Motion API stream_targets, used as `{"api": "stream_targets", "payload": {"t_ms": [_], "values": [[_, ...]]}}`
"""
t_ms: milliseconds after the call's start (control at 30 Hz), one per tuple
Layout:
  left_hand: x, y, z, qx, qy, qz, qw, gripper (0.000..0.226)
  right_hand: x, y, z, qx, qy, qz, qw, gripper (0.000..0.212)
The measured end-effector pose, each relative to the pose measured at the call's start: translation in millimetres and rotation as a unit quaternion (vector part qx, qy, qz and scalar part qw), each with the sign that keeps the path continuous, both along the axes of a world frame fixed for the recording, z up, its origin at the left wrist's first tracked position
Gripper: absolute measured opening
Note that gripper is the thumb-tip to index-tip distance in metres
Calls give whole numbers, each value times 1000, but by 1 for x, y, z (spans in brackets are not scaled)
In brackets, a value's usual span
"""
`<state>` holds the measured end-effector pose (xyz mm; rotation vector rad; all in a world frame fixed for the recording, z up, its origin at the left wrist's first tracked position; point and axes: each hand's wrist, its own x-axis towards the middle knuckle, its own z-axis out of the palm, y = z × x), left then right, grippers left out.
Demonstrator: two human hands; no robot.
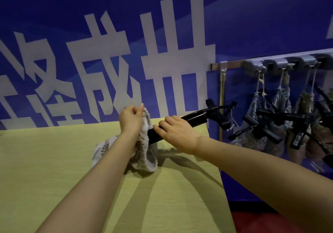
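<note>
Left hand [131, 120]: pinches bag [144, 153] rim
Right hand [177, 133]: grips black tool [194, 118], right of bag
Bag: rests on table [54, 160]

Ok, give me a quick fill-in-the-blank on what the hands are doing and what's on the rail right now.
1. The left hand pinches a patterned cloth whose lower end lies on the ____.
2. The right hand holds a hanger coloured ____.
3. Several cloth bags hang from a wall rail on the person's ____ side.
Missing words: table; black; right.
</note>
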<state>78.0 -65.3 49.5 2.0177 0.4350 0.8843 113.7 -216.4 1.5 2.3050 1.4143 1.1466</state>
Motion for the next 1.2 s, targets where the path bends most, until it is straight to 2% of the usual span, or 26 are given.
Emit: {"api": "stream_targets", "payload": {"t_ms": [100, 200, 233, 333, 433, 500, 600, 700, 800, 900, 1000, 1133, 1200], "values": [[0, -21, -2, -31, 15, -62, 997, 36, -2, 13, 3, 20, 7, 7, 1000, 47], [-4, -31, -7, -91, 0, -120, 989, 30, -1, 22, 2, 60, 67, -2, 996, 62], [-7, -31, -10, -93, 1, -140, 986, 28, -1, 23, 0, 68, 97, 4, 993, 59], [-15, -19, -26, -15, 51, -190, 980, 33, 1, 22, -10, 98, 173, 1, 980, 45], [-21, 6, -53, 55, 152, -220, 962, 44, 7, 14, -24, 99, 233, -48, 966, 50], [-20, 22, -69, 113, 199, -217, 949, 41, 12, 10, -36, 129, 298, -46, 945, 52], [-17, 33, -79, 162, 186, -207, 947, 44, 17, 4, -42, 167, 407, -10, 898, 53], [-13, 30, -76, 144, 193, -206, 949, 49, 25, -17, -32, 110, 397, -41, 910, 47], [-3, 33, -79, 154, 222, -192, 943, 52, 34, -41, -25, 104, 409, -113, 899, 61], [3, 30, -80, 169, 247, -177, 937, 50, 39, -51, -26, 77, 446, -146, 879, 54], [6, 16, -82, 238, 264, -173, 918, 47, 38, -48, -28, 104, 472, -132, 865, 48], [10, -3, -85, 360, 252, -181, 880, 54, 33, -43, -28, 127, 468, -104, 868, 42], [12, -4, -85, 383, 246, -177, 872, 47, 32, -46, -26, 152, 504, -86, 846, 38]]}}
